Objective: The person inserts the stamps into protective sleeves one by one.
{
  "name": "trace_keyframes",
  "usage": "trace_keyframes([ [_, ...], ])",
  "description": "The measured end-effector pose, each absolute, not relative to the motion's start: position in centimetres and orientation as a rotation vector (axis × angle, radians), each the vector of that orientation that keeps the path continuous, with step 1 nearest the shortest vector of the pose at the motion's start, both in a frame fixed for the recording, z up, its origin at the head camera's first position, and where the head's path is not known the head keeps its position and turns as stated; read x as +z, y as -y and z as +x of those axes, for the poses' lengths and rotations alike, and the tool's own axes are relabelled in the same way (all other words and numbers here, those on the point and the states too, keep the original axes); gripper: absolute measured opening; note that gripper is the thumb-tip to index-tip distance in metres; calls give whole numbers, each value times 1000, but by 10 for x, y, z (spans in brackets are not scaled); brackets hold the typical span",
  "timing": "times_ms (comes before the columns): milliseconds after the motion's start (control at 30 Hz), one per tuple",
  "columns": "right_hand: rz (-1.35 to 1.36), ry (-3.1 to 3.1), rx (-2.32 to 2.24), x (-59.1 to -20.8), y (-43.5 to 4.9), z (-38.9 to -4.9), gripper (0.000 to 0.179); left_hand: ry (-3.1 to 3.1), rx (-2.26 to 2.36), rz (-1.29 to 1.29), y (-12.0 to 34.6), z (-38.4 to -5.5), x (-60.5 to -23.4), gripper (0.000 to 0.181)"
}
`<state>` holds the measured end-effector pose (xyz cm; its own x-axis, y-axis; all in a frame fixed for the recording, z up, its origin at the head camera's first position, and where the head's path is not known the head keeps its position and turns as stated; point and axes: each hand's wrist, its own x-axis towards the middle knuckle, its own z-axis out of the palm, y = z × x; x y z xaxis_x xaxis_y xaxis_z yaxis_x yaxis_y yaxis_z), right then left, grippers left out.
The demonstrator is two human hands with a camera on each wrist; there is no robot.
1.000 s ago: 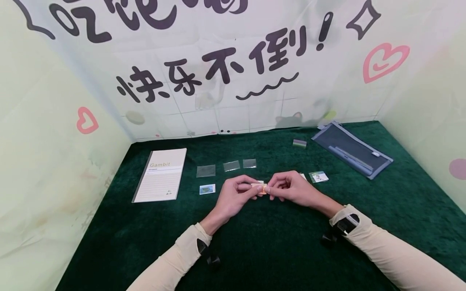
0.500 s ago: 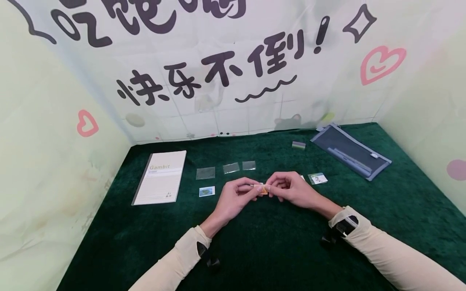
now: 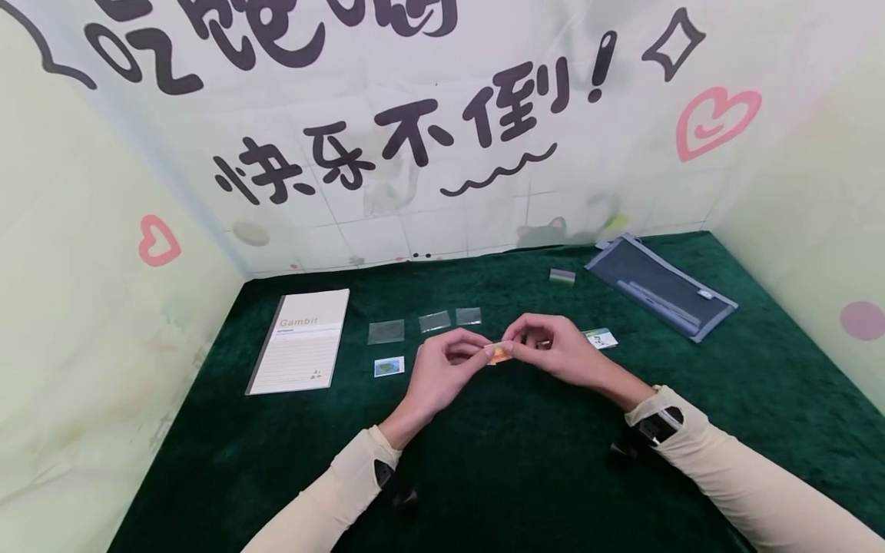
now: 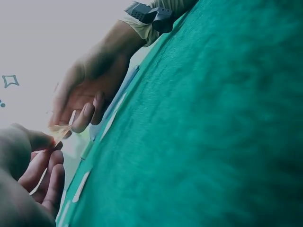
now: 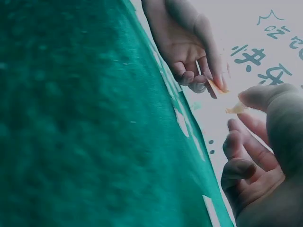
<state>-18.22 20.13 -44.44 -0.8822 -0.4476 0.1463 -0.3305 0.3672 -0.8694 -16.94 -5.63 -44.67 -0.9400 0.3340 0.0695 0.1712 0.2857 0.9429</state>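
Two bare hands are holding one tiny thing over the dark green velvet cloth [image 3: 442,461]: in the head view the left hand [image 3: 442,367] is pinching the left side of a small orange-and-cream paper piece [image 3: 499,352] between thumb and fingers, while the right hand [image 3: 556,349] is pinching at its right side. Uneven pulling or bending between the two grips could be creasing or tearing something that looks so thin, and a loosening fingertip could let it drop. Three clear rectangular plastic sleeves [image 3: 386,332] are lying just to the far left; they look light, so a straying knuckle might push one aside. The fingertips are covering most of the paper piece, so its print is going unread, and the right hand is partly hiding a flat white-and-green card [image 3: 602,338]. In the left wrist view the paper piece is spanning the gap between the hands, blurring into pale yellow; flat pale slivers [image 4: 81,187] on the cloth are lying too edge-on to identify. In the right wrist view the left fingers are gripping an orange part and the right ones a pale yellow part [image 5: 236,109]; whether these are forming one piece or two, I cannot tell.
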Motion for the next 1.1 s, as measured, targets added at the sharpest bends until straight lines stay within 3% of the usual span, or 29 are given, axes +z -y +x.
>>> trace_keyframes([
  [333,-622,-2607,-1457,-433,-220,-194,14,-2621,1426,716,35,-192,-434,14],
  [1100,-729,-2824,-1032,-446,-222,-199,13,-2735,985,873,23,-208,-441,11],
])
